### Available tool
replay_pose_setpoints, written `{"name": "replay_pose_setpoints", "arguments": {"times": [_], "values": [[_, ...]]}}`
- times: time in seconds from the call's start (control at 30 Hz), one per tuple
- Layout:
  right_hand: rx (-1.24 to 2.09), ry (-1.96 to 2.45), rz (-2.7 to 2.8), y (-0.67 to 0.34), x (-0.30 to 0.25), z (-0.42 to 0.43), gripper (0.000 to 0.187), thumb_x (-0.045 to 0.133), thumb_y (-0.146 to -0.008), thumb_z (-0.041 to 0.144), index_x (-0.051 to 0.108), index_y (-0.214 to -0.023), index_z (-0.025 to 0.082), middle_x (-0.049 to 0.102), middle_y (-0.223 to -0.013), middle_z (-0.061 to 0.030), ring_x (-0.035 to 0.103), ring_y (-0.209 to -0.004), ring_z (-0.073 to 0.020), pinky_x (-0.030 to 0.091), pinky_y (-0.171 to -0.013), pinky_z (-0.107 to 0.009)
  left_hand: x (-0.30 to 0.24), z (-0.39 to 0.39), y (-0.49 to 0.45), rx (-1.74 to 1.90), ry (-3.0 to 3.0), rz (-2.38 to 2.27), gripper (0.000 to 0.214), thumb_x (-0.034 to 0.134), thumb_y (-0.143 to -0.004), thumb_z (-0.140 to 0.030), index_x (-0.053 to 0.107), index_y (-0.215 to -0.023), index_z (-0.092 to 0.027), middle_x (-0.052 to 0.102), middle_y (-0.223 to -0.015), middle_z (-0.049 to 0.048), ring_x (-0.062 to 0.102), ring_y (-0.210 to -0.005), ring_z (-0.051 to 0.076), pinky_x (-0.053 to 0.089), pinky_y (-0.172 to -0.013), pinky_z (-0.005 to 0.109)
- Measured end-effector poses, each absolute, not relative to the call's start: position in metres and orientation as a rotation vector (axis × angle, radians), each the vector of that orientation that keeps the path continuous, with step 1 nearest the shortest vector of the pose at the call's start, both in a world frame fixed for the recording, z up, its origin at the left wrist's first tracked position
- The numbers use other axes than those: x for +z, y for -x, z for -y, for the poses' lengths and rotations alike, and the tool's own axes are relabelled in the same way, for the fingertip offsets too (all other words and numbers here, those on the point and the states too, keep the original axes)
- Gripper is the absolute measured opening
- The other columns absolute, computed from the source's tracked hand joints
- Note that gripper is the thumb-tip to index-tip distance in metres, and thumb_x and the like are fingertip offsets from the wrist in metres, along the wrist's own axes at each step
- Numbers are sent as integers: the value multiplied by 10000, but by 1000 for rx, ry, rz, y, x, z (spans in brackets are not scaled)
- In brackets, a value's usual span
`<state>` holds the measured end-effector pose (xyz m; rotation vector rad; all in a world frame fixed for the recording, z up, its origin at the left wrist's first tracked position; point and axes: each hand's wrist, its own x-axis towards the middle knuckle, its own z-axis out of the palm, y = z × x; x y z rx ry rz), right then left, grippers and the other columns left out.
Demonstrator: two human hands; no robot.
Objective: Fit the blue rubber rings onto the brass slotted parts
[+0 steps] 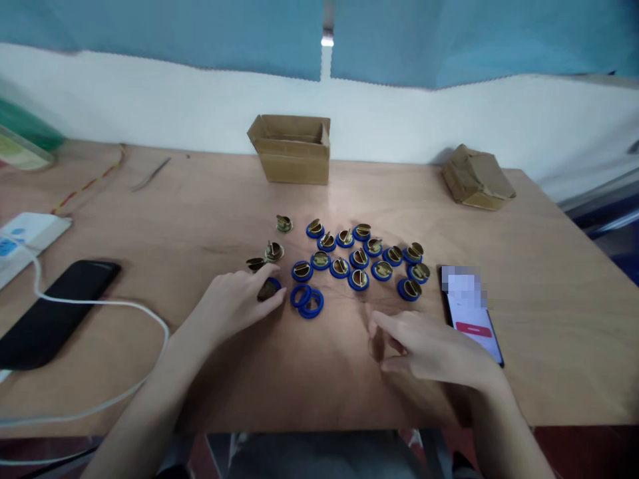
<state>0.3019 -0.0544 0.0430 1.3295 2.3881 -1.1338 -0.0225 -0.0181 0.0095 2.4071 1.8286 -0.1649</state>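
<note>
Blue-ringed, a brass-coloured clip (pixel 269 288) sat between thumb and forefinger of our left hand (pixel 234 299), pinched or not we couldn't tell; our right hand (pixel 426 342), fingers parted, hung beside the phone (pixel 466 309).

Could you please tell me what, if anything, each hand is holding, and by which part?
The left hand curves around the edge of a blue-rimmed piece; whether it is truly held cannot be told. The right hand shows nothing held.
</note>
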Motion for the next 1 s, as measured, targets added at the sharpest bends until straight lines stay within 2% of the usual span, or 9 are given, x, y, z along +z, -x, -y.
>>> {"name": "replay_pose_setpoints", "arguments": {"times": [0.13, 0.33, 0.5, 0.8, 1.0], "values": [[-1122, -1333, -2421, -299, 40, 56, 183, 655, -782, 85, 621, -902, 219, 715, -856, -3, 661, -815, -207, 380, -677, -294, 10, 21, 22, -154, -2381, -1801, 407, 500, -949, -507, 540, -1187, -179, 779, -872, 92, 760, -774, 337, 438, -589, 332], [-1171, -1299, -2479, -300, 31, 53, 248, 599, -723, 0, 613, -828, 224, 703, -804, 36, 655, -735, -163, 335, -601, -275, 4, 21, 20, -237, -2435, -1768, 368, 466, -968, -497, 531, -1149, -183, 772, -850, 116, 756, -767, 361, 439, -575, 336], [-1132, -1297, -2515, -296, 29, 54, 234, 641, -740, 7, 601, -812, 227, 722, -796, 45, 671, -732, -169, 320, -591, -284, 3, 21, 20, -233, -2403, -1754, 337, 465, -967, -498, 537, -1093, -195, 769, -847, 112, 756, -769, 358, 446, -582, 334], [-1166, -1310, -2480, -290, 33, 55, 256, 644, -738, -12, 577, -822, 221, 761, -837, 51, 701, -779, -169, 337, -612, -265, 7, 20, 19, -289, -2362, -1774, 324, 435, -989, -476, 552, -1173, -236, 773, -895, 86, 756, -815, 312, 451, -612, 305], [-1108, -1315, -2510, -284, 32, 58, 179, 664, -791, 59, 594, -819, 221, 766, -842, 33, 707, -787, -198, 324, -604, -276, 3, 21, 15, -255, -2362, -1762, 327, 443, -993, -473, 524, -1140, -192, 771, -930, 111, 758, -813, 325, 479, -621, 326]]}}
